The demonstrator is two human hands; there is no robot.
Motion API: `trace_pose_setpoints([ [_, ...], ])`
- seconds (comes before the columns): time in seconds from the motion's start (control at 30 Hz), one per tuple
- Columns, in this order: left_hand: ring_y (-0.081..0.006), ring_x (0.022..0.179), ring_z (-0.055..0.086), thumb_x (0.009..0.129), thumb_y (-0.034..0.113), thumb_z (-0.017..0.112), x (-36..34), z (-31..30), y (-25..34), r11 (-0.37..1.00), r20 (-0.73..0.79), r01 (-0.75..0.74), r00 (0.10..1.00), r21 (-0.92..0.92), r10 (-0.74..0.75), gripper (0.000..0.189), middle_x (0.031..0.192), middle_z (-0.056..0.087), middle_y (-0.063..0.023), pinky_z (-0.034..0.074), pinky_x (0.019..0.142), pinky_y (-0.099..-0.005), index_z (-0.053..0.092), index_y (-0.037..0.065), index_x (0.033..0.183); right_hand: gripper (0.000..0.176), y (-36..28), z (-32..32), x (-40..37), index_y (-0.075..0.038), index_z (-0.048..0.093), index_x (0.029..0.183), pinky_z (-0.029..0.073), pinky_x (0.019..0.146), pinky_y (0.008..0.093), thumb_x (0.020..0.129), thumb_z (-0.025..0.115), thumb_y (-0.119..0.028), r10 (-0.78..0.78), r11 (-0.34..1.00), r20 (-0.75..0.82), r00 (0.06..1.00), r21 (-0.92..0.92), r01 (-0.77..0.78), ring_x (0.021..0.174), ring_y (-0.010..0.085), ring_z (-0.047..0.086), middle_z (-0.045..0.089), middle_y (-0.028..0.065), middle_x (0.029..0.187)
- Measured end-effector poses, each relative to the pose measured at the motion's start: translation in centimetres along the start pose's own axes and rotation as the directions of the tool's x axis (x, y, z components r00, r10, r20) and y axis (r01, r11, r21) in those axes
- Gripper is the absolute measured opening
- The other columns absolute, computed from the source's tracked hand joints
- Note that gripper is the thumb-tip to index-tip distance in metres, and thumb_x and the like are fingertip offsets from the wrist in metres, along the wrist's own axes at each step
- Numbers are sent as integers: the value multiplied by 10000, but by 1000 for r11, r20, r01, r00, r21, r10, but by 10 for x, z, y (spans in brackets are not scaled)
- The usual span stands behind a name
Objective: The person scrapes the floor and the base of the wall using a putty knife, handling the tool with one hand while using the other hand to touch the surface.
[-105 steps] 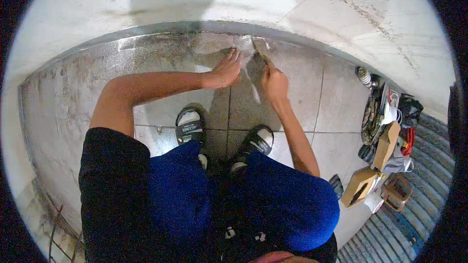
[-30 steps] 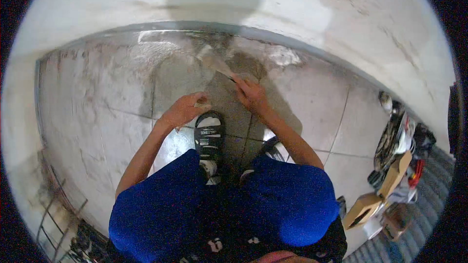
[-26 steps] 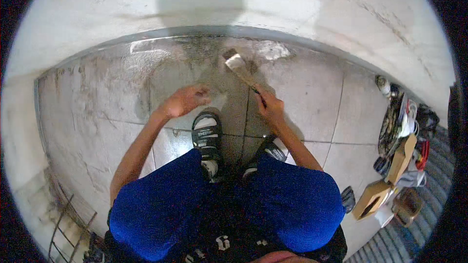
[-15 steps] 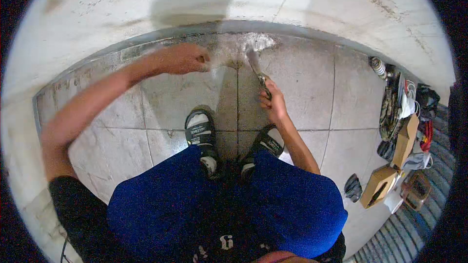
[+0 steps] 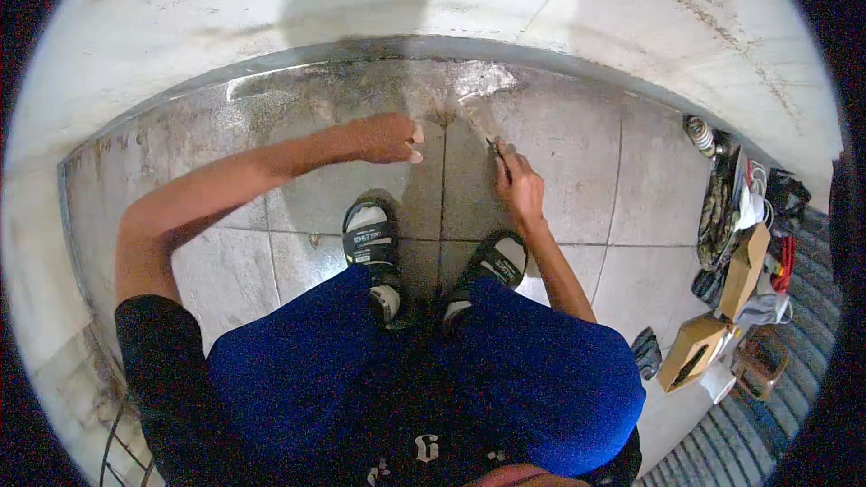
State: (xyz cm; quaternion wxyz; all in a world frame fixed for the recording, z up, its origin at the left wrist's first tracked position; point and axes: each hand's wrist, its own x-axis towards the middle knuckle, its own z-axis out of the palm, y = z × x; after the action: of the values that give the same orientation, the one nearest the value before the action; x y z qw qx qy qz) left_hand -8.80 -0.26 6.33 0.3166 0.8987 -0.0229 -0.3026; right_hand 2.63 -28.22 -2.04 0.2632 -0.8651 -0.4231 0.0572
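Scraper [image 5: 478,115] is partly hidden, its handle mostly covered by the right hand [image 5: 520,182], whose fingers are closed around it. The pale blade points up and away from the feet, its end just beside a white patch [image 5: 487,78] on the tiled floor [image 5: 559,180], near the foot of the wall [image 5: 505,0]; blade and tile are so alike in tone that contact between them is hard to judge. The left hand [image 5: 390,139] hangs over the tiles to the left of the blade, well apart from it, fingers curled in, pale tips of thumb and finger slightly apart; whether it holds anything cannot be told. A shadow [image 5: 356,4] falls on the wall, and the blue trousers [image 5: 302,343] hide the floor beneath and cut off the heels of both sandals. Along the right side lie a coiled white object [image 5: 699,135], two opened cartons [image 5: 690,353], a crumpled dark bag [image 5: 647,353], a red item [image 5: 786,263], a brown plastic object [image 5: 762,361] and a jumble too overlapped to sort out, partly on ribbed sheeting [image 5: 767,424]. Dark bars [image 5: 113,442] are cut off at lower left. Pale lettering on the strap of the left sandal [image 5: 370,234] is too small to read surely; the right sandal [image 5: 499,260] has blurred print too. The black shirt [image 5: 428,415] bears an ornate mark like a "6" or "G", with other marks too dim to read.
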Motion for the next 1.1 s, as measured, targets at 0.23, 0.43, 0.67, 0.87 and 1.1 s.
trace_pose_setpoints([
  [0.23, -361, 1250, 414, 823, 179, 562, 39, 56, 48, 978, -530, 22, 843, 206, 93, 543, 1347, 408, -250, 336, 1053, -414, 413, -60, 1288, 421, -60, -28, -1, -197, 477, 1306, 496, 528, 439, 889, 516, -231, 154, 972, 227, 962, -211, -105, 587, 345, 601, 597, 166, 745],
  [0.43, -339, 1288, 381, 845, 90, 452, 113, 109, 24, 957, -665, 127, 742, 262, 84, 441, 1349, 409, -256, 307, 1078, -401, 438, -80, 1251, 452, -93, -17, 36, -123, 474, 1298, 500, 521, 442, 856, 508, -212, 212, 926, 273, 938, -364, -103, 549, 326, 615, 612, 163, 655],
  [0.67, -366, 1154, 515, 782, 63, 508, 120, 112, -1, 979, -775, -15, 608, 205, 172, 406, 1236, 515, -259, 459, 931, -417, 501, -64, 1168, 322, -99, -19, 50, -83, 593, 1110, 506, 551, 460, 822, 521, -208, 229, 950, 292, 928, -275, -148, 585, 330, 635, 623, 170, 627],
  [0.87, -338, 1013, 598, 746, 53, 555, 108, 87, 6, 995, -743, -94, 663, 35, 89, 362, 1156, 574, -202, 494, 846, -444, 536, -40, 1095, 217, -116, -30, 64, -74, 631, 947, 510, 602, 466, 812, 535, -214, 271, 936, 302, 914, -305, -176, 607, 337, 641, 637, 172, 658],
  [1.1, -333, 1037, 590, 784, 79, 527, 117, 103, -5, 980, -812, -143, 549, 140, 197, 303, 1165, 581, -187, 493, 853, -437, 561, -10, 1071, 210, -114, -31, 67, -91, 644, 933, 504, 598, 453, 822, 564, -250, 310, 925, 310, 899, -315, -211, 625, 335, 638, 643, 164, 670],
])
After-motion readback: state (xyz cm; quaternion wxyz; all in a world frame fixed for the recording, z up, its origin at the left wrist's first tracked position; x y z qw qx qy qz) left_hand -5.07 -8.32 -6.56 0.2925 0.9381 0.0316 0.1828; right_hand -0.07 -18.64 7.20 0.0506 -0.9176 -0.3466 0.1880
